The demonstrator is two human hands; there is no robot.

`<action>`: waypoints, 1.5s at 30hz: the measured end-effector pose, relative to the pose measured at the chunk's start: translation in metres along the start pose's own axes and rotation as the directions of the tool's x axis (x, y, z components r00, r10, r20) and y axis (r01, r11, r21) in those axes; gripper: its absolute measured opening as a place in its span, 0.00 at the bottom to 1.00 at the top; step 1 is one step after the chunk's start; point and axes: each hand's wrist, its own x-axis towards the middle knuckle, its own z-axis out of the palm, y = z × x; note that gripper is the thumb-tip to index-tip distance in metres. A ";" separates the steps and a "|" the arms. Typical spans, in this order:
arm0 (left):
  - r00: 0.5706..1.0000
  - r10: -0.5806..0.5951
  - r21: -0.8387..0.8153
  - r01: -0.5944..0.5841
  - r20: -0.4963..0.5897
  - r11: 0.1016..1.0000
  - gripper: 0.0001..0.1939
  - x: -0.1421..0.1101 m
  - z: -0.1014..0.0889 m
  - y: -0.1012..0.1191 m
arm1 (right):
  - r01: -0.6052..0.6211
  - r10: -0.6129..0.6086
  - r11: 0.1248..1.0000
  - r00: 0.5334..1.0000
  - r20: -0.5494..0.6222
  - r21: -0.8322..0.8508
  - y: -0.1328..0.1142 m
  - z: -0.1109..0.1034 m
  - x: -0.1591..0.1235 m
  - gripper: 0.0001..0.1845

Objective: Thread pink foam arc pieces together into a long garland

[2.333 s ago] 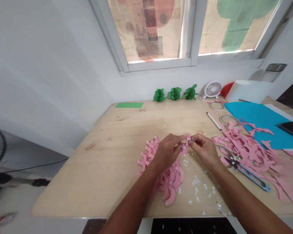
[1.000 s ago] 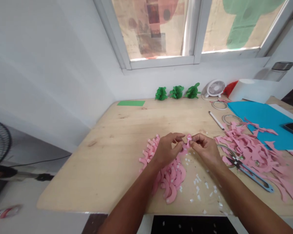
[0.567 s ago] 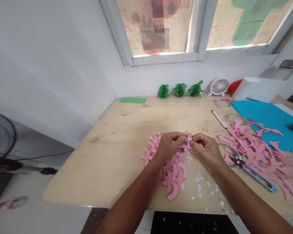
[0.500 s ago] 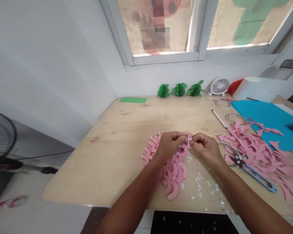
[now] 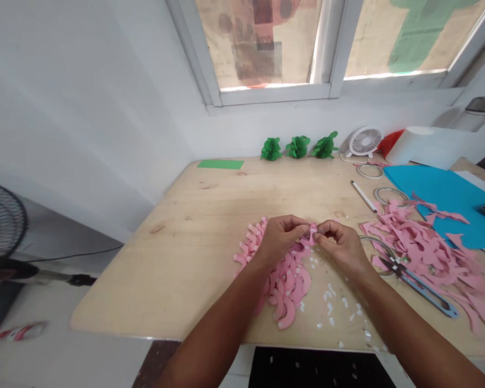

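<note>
Both hands pinch one small pink paper piece [image 5: 313,228] above the wooden table. My left hand [image 5: 285,237] is closed on its left side, thumb and forefinger pressed together. From the right, my right hand [image 5: 339,242] grips the same piece between thumb and fingertips. Under and beside my left hand lies a heap of curved pink paper cut-outs [image 5: 286,285], several with small white squares on their ends. My left hand and forearm hide part of the heap. Tiny white scraps [image 5: 330,307] are scattered below my right hand.
Right of my hands lie pink offcuts [image 5: 424,248], light-blue scissors [image 5: 424,291], tape rolls [image 5: 369,171] and a white pen [image 5: 364,196]. Blue paper [image 5: 448,199] is at the right. Along the wall stand green paper shapes [image 5: 297,147] and a small white fan [image 5: 364,141]. A green strip [image 5: 220,164] lies far left.
Both hands stay in nearly the same place, still pinching the pink paper piece, which looks slightly turned. The surrounding things have not moved.
</note>
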 end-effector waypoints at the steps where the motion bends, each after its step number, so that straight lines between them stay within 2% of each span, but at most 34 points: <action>1: 1.000 0.001 0.003 -0.001 -0.003 1.000 0.08 0.000 0.000 0.000 | 0.001 -0.001 1.000 1.000 -0.002 -0.002 0.000 0.000 0.000 0.07; 36: 1.000 -0.018 0.016 0.018 -0.022 1.000 0.10 0.000 0.001 0.000 | 0.047 -0.048 0.998 0.999 -0.016 -0.033 -0.002 0.000 0.001 0.06; 40: 0.999 -0.028 -0.004 0.028 -0.024 1.000 0.11 0.000 0.001 0.000 | 0.021 -0.021 1.000 1.000 -0.017 -0.019 -0.001 0.001 0.000 0.07; 45: 1.000 -0.021 -0.030 0.022 0.018 0.999 0.13 -0.001 0.000 -0.002 | 0.008 -0.008 1.000 1.000 -0.014 -0.011 -0.001 0.001 0.000 0.08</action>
